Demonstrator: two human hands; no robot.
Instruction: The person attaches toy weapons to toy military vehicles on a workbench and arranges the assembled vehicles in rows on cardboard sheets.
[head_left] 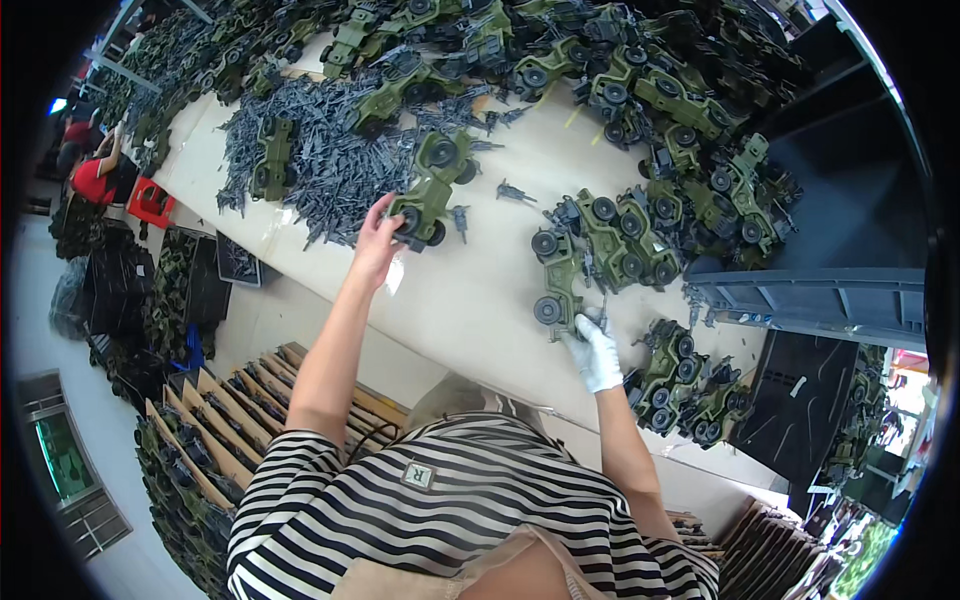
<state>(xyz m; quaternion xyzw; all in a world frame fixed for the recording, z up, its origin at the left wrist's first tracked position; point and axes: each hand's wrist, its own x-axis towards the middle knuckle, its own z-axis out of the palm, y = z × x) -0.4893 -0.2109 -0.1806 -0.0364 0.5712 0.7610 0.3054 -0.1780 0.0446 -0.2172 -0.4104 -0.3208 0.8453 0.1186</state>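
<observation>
My left hand (375, 240), bare, reaches out over the pale table (470, 300) and grips the near end of a green toy truck (432, 185) with black wheels. My right hand (597, 352) wears a white glove. Its fingers are closed around a small thin grey part (603, 308), right beside the near end of another green toy truck (556, 285). That truck lies against a cluster of similar trucks (625, 240). A few more green trucks (680, 385) lie just right of my right wrist.
A heap of small grey plastic parts (320, 150) covers the table left of my left hand. Several green trucks pile along the far side (640, 90). A dark grey crate (830, 300) stands right. Cardboard trays of toys (215, 425) sit lower left. A person in red (95, 178) works far left.
</observation>
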